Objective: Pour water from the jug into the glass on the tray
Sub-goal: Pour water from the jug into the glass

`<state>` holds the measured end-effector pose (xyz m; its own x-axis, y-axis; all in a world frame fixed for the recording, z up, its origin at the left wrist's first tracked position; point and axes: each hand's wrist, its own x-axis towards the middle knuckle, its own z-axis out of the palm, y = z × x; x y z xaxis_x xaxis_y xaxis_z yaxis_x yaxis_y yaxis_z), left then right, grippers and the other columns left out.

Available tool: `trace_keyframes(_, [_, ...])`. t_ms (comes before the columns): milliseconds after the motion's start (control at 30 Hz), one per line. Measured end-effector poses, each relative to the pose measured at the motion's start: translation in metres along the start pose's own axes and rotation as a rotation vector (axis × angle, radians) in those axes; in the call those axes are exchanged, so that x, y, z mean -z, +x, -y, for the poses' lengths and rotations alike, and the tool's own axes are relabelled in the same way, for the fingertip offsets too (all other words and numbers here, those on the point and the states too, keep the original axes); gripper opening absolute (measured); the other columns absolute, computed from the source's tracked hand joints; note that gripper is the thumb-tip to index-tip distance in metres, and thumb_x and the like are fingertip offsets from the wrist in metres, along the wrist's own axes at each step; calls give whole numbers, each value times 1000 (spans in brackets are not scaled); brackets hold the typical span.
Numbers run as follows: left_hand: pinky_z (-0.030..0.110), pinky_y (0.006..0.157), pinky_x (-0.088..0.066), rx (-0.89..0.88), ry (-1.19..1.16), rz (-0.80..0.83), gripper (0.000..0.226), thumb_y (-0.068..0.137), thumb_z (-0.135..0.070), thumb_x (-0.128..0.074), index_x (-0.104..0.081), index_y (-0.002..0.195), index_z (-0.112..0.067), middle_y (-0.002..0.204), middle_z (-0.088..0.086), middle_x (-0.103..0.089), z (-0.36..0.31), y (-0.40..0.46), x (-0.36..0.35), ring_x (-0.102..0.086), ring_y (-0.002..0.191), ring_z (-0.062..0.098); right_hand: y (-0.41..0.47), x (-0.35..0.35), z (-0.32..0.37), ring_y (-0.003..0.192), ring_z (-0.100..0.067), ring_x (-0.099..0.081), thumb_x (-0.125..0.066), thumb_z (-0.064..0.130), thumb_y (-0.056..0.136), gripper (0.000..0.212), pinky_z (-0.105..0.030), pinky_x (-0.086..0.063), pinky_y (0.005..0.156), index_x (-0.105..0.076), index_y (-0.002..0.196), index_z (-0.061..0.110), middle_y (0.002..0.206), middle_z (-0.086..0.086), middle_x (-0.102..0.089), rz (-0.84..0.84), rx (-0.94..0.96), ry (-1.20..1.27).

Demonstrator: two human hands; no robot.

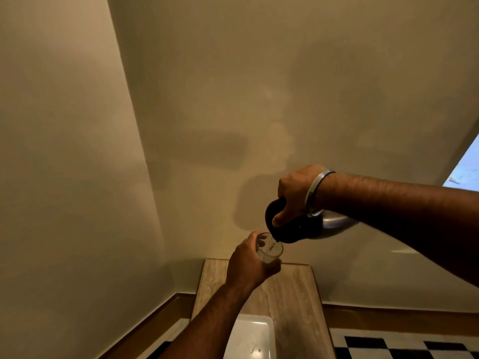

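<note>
Lying nearest, at 6 o'clock, a white tray (pixel 255 332) sits on the pale stone desk (pixel 293 301), which stands against the beige wall (pixel 207 99); the left forearm crosses its near left corner. A checkered floor (pixel 404 345) shows at 4 o'clock and a wooden skirting (pixel 388 316) runs along the wall's foot. Above the tray, toward 12 o'clock from it, the left hand (pixel 248 265) is wrapped around a clear glass (pixel 269 248), lifted off the tray and tilted slightly, its rim open toward the jug. Just beyond, at 1 o'clock from the glass, the right hand (pixel 295 195) is closed around the dark top of the jug (pixel 298 226), thumb pressed on the lid. The jug is tipped steeply, its spout touching or just over the glass rim, its steel body pointing toward 3 o'clock. A metal bangle (pixel 315 189) circles the right wrist. Shadows of both arms fall on the wall behind.
</note>
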<state>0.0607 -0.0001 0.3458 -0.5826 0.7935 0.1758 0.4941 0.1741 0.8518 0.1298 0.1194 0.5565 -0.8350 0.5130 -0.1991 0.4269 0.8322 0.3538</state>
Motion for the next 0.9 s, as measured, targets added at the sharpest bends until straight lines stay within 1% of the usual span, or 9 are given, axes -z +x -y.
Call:
trace_keyframes(100, [26,75,-57,-7,2,3,63,54,-55,-77,-49,110,-46,102,-22,-60,-1,1,-1,-63,88,0,-2,3,-2,59,-16,-63,-63,80,63,54,-27,-51,54,-56,69,27,66,5,-65,-17,-9,2])
trace_keyframes(200, [27,77,-58,-15,-2,1,63,57,-51,-80,-51,112,-42,104,-20,-61,-1,3,-2,-63,90,3,-4,4,-4,58,-15,-63,-63,79,64,54,-28,-52,54,-54,67,26,66,5,-65,-25,-26,3])
trace_keyframes(267, [27,76,-58,-16,-6,4,65,57,-51,-81,-52,114,-40,106,-17,-62,-1,4,-2,-63,90,4,-5,4,-5,58,-15,-63,-63,80,64,54,-29,-56,57,-54,66,26,65,5,-65,-25,-30,-2])
trace_keyframes(333, [27,76,-58,-15,-10,7,65,57,-52,-81,-52,114,-40,105,-16,-62,-2,5,-2,-64,89,5,-5,4,-5,58,-15,-63,-63,80,62,55,-29,-54,56,-56,67,26,65,5,-65,-26,-30,-11])
trace_keyframes(500, [20,74,-56,-18,-13,14,63,58,-48,-85,-53,112,-40,105,-16,-64,-2,5,-5,-63,89,1,-5,3,-5,57,-15,-63,-63,82,61,56,-27,-51,52,-55,66,26,64,6,-66,-8,-39,-27])
trace_keyframes(633, [25,76,-58,-23,-5,18,64,58,-50,-85,-54,112,-39,106,-15,-66,-2,6,-8,-64,89,2,-6,4,-5,56,-15,-63,-63,82,61,57,-27,-52,52,-53,65,26,64,5,-65,-2,-48,-39])
trace_keyframes(700, [25,76,-58,-23,-4,20,63,58,-50,-84,-53,112,-39,105,-16,-65,-2,7,-9,-63,88,1,-6,5,-5,57,-16,-64,-63,82,61,58,-28,-52,53,-54,66,25,64,5,-65,1,-48,-48])
trace_keyframes(800, [20,73,-56,-33,-4,17,62,58,-48,-85,-54,110,-40,101,-18,-65,-2,7,-11,-63,86,-3,-7,6,-6,58,-16,-63,-63,82,61,57,-28,-50,53,-57,70,26,65,5,-66,8,-48,-45])
trace_keyframes(900, [25,75,-58,-37,1,18,62,59,-48,-86,-55,112,-36,103,-15,-68,-1,7,-13,-64,88,1,-7,7,-6,58,-17,-64,-63,82,62,58,-29,-52,54,-59,72,25,66,5,-66,0,-49,-43])
